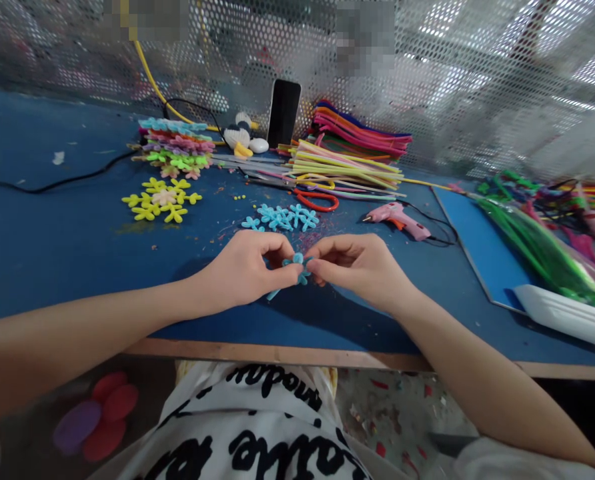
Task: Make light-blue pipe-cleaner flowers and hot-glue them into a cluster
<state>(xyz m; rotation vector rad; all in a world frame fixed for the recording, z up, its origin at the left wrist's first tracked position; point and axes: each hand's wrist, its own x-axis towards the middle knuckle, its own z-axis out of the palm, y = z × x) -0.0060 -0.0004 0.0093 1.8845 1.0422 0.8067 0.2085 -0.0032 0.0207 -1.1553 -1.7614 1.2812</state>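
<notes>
Between my two hands, just above the blue table, is a small blue pipe-cleaner flower (302, 276) with looped petals. My left hand (250, 265) pinches it from the left side with thumb and forefinger. From the right, my right hand (360, 267) pinches a petal between thumb and fingertip. A short blue end pokes out below my left thumb. Just beyond my hands lies a cluster of similar blue pipe-cleaner flowers (280, 217). Farther left rests a yellow pipe-cleaner snowflake shape (161, 200) with a pale centre.
Red-handled scissors (317, 200) and a pink glue gun (397, 219) lie beyond my hands. Behind them are pipe-cleaner bundles (347, 165), stacked colourful flowers (177, 147) and a leaning phone (284, 113). A green bundle in plastic (542, 247) and a white tray (567, 317) sit right.
</notes>
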